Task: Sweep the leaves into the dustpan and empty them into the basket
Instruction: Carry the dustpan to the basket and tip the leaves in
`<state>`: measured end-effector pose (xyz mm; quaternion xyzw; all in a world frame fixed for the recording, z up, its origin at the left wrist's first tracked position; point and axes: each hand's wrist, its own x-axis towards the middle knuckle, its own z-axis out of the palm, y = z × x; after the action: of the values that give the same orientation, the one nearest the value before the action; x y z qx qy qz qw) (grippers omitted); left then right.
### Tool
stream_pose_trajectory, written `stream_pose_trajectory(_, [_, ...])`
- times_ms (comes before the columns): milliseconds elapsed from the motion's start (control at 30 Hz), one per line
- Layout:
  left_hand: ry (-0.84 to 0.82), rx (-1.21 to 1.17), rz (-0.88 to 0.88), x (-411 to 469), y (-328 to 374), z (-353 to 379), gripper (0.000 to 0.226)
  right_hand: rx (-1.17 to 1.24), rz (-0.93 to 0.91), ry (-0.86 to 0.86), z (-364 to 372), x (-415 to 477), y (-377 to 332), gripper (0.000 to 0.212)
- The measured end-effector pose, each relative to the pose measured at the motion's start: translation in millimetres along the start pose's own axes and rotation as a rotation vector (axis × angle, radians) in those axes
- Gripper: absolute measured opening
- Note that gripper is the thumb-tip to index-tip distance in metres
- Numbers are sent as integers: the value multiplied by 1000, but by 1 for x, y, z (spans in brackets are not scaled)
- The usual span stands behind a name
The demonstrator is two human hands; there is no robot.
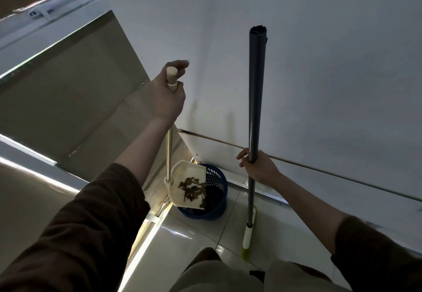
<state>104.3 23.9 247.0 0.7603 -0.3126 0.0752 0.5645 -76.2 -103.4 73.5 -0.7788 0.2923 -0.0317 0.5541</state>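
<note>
My left hand grips the top of a long cream handle whose dustpan hangs tilted over a blue mesh basket in the corner. Brown-green leaves lie in the pan near its lower lip, right above the basket's opening. My right hand holds the grey pole of a broom upright to the right of the basket. The broom's pale green head rests on the tiled floor.
A white wall with a baseboard rises just behind the basket and broom. A sliding door or window frame runs along the left, with a bright floor track below it. My knees show at the bottom edge.
</note>
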Motion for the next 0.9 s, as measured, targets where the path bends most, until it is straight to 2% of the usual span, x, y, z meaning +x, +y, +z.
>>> stream_pose_trajectory(133, [-4, 43, 16, -2, 1, 8, 54, 13, 9, 2, -3, -2, 2, 21])
stream_pose_trajectory(333, [-126, 58, 61, -7, 0, 16, 54, 21, 10, 20, -6, -6, 4, 23])
stream_pose_trajectory(467, [-45, 111, 87, -8, 0, 19, 48, 33, 16, 36, -8, -8, 4, 24])
stream_pose_trajectory(600, [-101, 60, 63, -8, 2, 18, 55, 39, 21, 36, -9, -9, 6, 24])
stream_pose_trajectory(767, [-56, 77, 73, -10, 2, 17, 49, 29, 26, 32, -8, -8, 5, 26])
stream_pose_trajectory(900, [-115, 37, 49, -12, 4, 19, 53, 27, 26, 36, -7, -9, 6, 27])
